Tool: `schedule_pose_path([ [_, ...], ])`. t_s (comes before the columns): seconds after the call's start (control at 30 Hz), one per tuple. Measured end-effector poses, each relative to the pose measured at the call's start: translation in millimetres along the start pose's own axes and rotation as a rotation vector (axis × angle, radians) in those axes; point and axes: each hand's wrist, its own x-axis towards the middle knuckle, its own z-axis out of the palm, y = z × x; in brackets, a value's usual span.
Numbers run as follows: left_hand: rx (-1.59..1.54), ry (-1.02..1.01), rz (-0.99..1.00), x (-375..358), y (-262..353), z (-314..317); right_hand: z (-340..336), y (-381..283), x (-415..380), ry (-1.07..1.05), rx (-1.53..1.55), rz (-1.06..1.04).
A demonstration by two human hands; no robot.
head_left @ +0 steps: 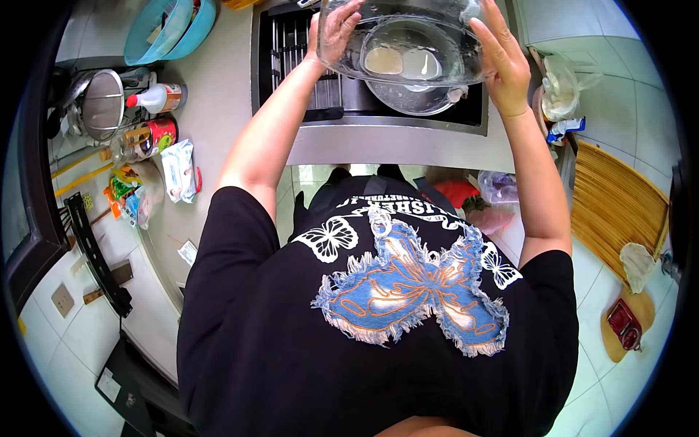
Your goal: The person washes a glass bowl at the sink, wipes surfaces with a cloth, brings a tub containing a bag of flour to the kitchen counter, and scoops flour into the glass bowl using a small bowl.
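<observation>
A large clear see-through container is held up over the dark sink. My left hand grips its left side, with the fingers showing through the clear wall. On its right side my right hand presses with fingers stretched along the wall. Below the container, inside the sink, stands a round metal basin. A pale patch and a bright reflection show through the container. At the sink's left side lies a slatted metal rack.
Left on the counter are a blue basin, a strainer, a red-capped bottle, a red-labelled jar and a wipes pack. Right are a plastic bag and a bamboo board.
</observation>
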Motion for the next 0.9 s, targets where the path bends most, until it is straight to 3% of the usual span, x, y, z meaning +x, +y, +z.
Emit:
schedule_pose_path([
  [0.1,0.019,-0.017,0.002,-0.8,13.6,-1.7,11.5,-2.7,5.7,0.126,0.072,-0.05],
  [0.13,0.283,0.0,0.173,-0.3,22.8,-4.2,2.9,-9.2,11.3,0.058,0.093,-0.06],
  [0.17,0.191,-0.077,0.018,0.1,32.8,-10.2,-1.6,-14.6,14.6,-0.007,0.122,-0.075],
  [0.23,0.301,-0.056,0.022,-4.5,27.3,-5.3,-7.5,-4.8,-4.9,-0.076,0.104,0.044],
  [0.3,0.507,-0.036,0.025,-8.6,18.1,-3.1,-7.8,-6.8,1.0,0.005,0.131,0.012],
  [0.37,0.677,0.1,0.202,-1.6,22.0,-1.2,-9.7,-12.8,5.2,0.011,0.147,-0.022],
  [0.43,0.631,0.195,0.256,-2.7,9.5,7.3,-10.0,-12.8,1.1,0.011,0.165,0.0],
  [0.57,0.537,0.105,0.127,-4.5,-2.4,9.7,-16.4,-11.1,-2.9,-0.067,0.136,0.013],
  [0.77,0.529,0.098,0.145,-14.0,-13.9,14.7,-15.5,-9.4,-11.9,-0.082,0.101,0.033],
  [0.87,0.529,0.103,0.021,-21.5,-45.4,20.5,-9.9,-7.5,-17.0,-0.117,0.123,0.241],
  [0.9,0.459,0.103,0.105,-23.6,-38.9,18.4,-7.7,-5.3,-18.4,-0.119,0.129,0.232],
])
